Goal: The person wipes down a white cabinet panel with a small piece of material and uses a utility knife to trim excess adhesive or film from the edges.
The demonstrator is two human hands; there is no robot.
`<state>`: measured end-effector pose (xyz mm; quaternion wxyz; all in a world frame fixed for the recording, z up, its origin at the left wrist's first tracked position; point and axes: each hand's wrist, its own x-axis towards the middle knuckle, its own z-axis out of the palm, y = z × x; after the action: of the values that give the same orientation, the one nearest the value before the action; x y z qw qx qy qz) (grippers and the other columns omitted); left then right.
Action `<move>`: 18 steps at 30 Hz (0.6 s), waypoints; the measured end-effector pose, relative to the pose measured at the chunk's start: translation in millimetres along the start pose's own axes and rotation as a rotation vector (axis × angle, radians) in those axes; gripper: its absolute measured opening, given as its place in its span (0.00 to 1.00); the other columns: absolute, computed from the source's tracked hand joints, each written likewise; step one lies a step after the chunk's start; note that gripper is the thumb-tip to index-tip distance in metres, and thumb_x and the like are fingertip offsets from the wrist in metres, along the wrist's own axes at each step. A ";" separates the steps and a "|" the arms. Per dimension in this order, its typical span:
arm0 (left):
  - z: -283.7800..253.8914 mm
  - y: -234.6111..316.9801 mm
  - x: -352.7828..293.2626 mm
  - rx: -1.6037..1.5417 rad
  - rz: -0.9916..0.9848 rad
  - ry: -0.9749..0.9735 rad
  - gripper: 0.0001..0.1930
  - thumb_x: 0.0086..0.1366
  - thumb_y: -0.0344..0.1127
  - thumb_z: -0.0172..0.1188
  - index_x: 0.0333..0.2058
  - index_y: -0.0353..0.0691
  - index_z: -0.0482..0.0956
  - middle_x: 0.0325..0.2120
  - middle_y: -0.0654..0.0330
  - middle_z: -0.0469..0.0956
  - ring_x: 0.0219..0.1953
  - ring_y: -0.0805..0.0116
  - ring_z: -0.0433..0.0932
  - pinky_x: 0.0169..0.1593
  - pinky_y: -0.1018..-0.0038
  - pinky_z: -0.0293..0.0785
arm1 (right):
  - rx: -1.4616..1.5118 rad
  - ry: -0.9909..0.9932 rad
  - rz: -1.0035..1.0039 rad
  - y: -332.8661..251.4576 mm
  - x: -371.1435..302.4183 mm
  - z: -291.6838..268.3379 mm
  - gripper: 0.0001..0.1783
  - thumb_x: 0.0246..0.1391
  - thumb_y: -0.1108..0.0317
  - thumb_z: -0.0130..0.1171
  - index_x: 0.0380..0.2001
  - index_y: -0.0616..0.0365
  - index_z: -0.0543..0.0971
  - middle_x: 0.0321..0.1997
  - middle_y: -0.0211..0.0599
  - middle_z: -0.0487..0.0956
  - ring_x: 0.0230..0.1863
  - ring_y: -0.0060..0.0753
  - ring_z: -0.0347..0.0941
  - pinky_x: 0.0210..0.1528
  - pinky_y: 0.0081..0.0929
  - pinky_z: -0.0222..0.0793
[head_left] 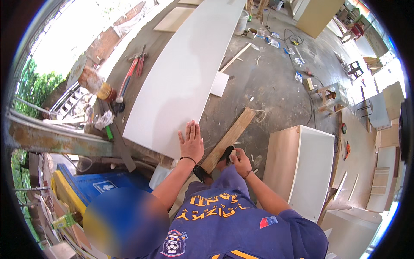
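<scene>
The left hand [191, 141] lay flat, fingers spread and released, palm down on the near end of a long white panel [181, 82]. The panel ran from the centre of the frame up toward the top edge, resting on a workbench [129, 56] along the left. A dark band circled the left wrist.

The right hand [240, 162], just right of centre and below the panel's end, was curled around a small dark object [227, 152]. The fingers were clenched on it, but the object was too small and shadowed to identify; it may have been a hand tool. It sat at the lower end of a wooden plank [229, 139], which slanted from the centre of the frame up to the right, beside the panel's near corner.

On the workbench at the upper left of the frame, left of the panel, lay red-handled clamps or pliers [133, 71], a round tin [106, 92] and some crumpled plastic wrap [102, 119].

At the right of the frame stood an open white cabinet carcass [302, 168] with a pale wood side. Above it, on the grey concrete floor [276, 82], lay cables, scraps and a small wooden stool [330, 95]. A white bucket [241, 22] stood near the top centre, just right of the panel's far end. A blue bin [99, 185] occupied the lower left of the frame.
</scene>
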<state>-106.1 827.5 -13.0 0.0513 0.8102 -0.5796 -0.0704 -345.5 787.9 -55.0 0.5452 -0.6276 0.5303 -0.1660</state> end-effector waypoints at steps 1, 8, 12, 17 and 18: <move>2.4 1.4 12.0 0.022 0.002 0.003 0.35 0.62 0.40 0.48 0.65 0.36 0.47 0.68 0.56 0.40 0.70 0.60 0.38 0.67 0.48 0.33 | 0.014 0.021 0.011 -2.7 3.3 -6.8 0.22 0.56 0.58 0.53 0.50 0.58 0.68 0.25 0.45 0.78 0.27 0.38 0.76 0.32 0.29 0.69; 4.8 12.9 104.5 0.046 -0.009 -0.020 0.33 0.63 0.38 0.45 0.65 0.40 0.46 0.68 0.59 0.40 0.70 0.59 0.37 0.67 0.47 0.32 | 0.086 0.111 0.084 28.2 16.6 -67.3 0.21 0.59 0.59 0.51 0.51 0.58 0.66 0.27 0.43 0.79 0.28 0.31 0.76 0.34 0.28 0.71; -10.6 26.7 149.5 0.024 -0.050 -0.068 0.32 0.63 0.36 0.44 0.65 0.42 0.48 0.68 0.60 0.41 0.70 0.59 0.38 0.67 0.47 0.32 | 0.153 0.244 0.062 42.2 34.4 -117.4 0.20 0.60 0.60 0.51 0.51 0.59 0.66 0.29 0.41 0.78 0.28 0.28 0.76 0.33 0.26 0.71; 0.3 33.7 198.2 -0.022 -0.052 0.025 0.33 0.58 0.30 0.46 0.64 0.43 0.53 0.67 0.64 0.46 0.69 0.58 0.42 0.67 0.48 0.36 | 0.303 0.476 -0.015 69.2 69.6 -180.5 0.19 0.61 0.61 0.50 0.52 0.56 0.66 0.26 0.34 0.76 0.23 0.20 0.70 0.26 0.20 0.66; -0.3 36.2 207.1 -0.016 -0.054 0.026 0.33 0.58 0.30 0.46 0.64 0.43 0.53 0.67 0.64 0.46 0.69 0.58 0.42 0.67 0.48 0.37 | 0.360 0.470 0.016 72.0 74.2 -194.5 0.19 0.61 0.61 0.50 0.52 0.56 0.66 0.26 0.33 0.76 0.22 0.19 0.68 0.24 0.19 0.65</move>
<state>-73.9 619.8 -18.1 0.0634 0.8260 -0.5561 -0.0660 -505.0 637.6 -76.2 0.5114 -0.4610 0.6091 -0.3937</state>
